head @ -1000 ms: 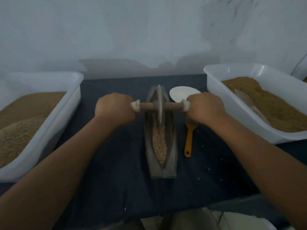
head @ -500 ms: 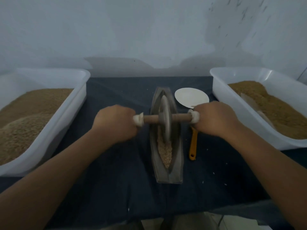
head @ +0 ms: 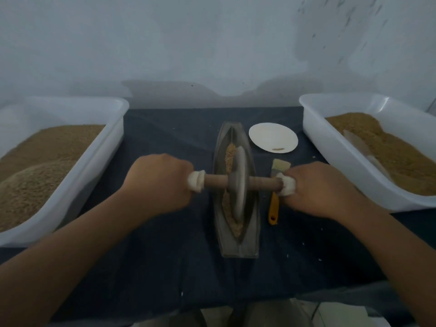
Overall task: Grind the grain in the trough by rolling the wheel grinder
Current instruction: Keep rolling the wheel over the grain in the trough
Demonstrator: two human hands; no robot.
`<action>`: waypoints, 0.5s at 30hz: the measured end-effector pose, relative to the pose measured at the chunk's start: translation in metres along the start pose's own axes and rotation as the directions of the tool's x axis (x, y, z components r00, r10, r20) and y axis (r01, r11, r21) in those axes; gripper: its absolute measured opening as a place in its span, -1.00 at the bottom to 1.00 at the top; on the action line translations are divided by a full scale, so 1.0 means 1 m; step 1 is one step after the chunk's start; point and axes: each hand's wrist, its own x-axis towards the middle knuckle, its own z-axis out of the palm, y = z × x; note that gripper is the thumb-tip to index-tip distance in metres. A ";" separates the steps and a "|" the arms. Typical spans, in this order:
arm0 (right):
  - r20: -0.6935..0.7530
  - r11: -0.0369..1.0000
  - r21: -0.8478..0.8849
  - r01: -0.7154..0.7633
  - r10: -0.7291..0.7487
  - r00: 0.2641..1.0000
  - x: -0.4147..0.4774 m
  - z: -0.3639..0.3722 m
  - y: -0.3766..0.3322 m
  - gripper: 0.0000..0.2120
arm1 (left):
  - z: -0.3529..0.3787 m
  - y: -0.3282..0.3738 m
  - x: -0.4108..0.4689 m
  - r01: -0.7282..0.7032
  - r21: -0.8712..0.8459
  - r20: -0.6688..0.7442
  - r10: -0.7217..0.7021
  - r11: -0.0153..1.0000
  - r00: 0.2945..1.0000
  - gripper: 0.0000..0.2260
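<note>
1. Head view: a dark grey boat-shaped metal trough (head: 253, 234) lies at the middle of the surface, a dark blue cloth (head: 165, 256). Its long axis runs near to far, with one pointed end toward the wall and the blunter end toward the person.
2. The grey disc-shaped wheel grinder (head: 238, 182) stands on edge in the trough, about midway along it. Its plane is in line with the trough, and its outline is blurred.
3. Its brown wooden axle (head: 214, 182) crosses the trough left to right, with white wrapping at both ends.
4. The left hand (head: 158, 182) has its fingers clenched round the left end of the axle. The right hand (head: 316, 187) grasps the right end the same way.
5. Tan crushed grain (head: 228, 154) lies along the trough's groove, both beyond the wheel and nearer than it.
6. A white rectangular plastic tub (head: 99, 159) at the left holds a heap of brown grain (head: 35, 166).
7. A matching white tub (head: 330, 159) at the right holds finer brown meal (head: 387, 147), with a pale flat piece half buried in it.
8. A round white plate (head: 273, 138) sits just right of the trough's far end, a few crumbs on it.
9. An orange-handled brush (head: 273, 206) lies beside the trough, bristles pointing away from the person, partly under the right hand.
</note>
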 end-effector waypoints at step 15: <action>-0.010 0.995 -0.095 -0.012 0.011 1.000 0.024 -0.006 0.002 -0.59 | 0.002 0.005 0.001 0.121 -0.089 0.130 -0.109 0.989 0.986 -0.72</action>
